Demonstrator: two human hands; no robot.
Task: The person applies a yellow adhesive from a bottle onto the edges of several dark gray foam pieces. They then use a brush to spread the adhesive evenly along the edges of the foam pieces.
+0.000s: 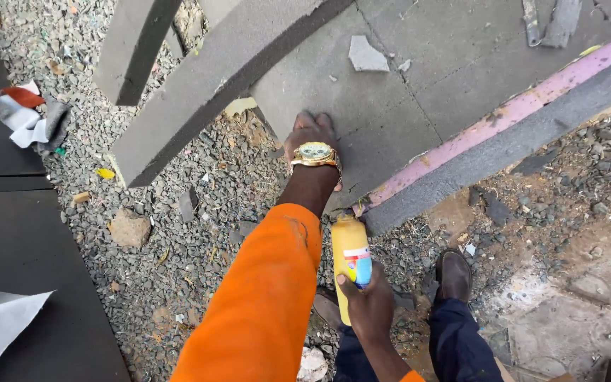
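Gravel (199,184) covered the ground, and at the far left dark sheets (8,233) lay flat beside a crumpled rag (26,117) of white, grey and red. Further right a stone (129,228) sat among the chips, just below a long grey foam strip (206,85) that ran up on a slant. The left hand (312,141), reaching out of an orange sleeve (270,297) and wearing a gold watch (314,153), pressed palm-down on the corner of a grey foam slab (419,85), fingers spread flat and gripping nothing. Just right of that sleeve the right hand (369,301) was clamped round a yellow bottle (348,247) (a coloured label showed under the thumb), held upright above the gravel with its top near the slab's edge. A pink-topped foam strip (503,134) ran away to the right, and a brown shoe (454,272) stood below it on bare dirt.
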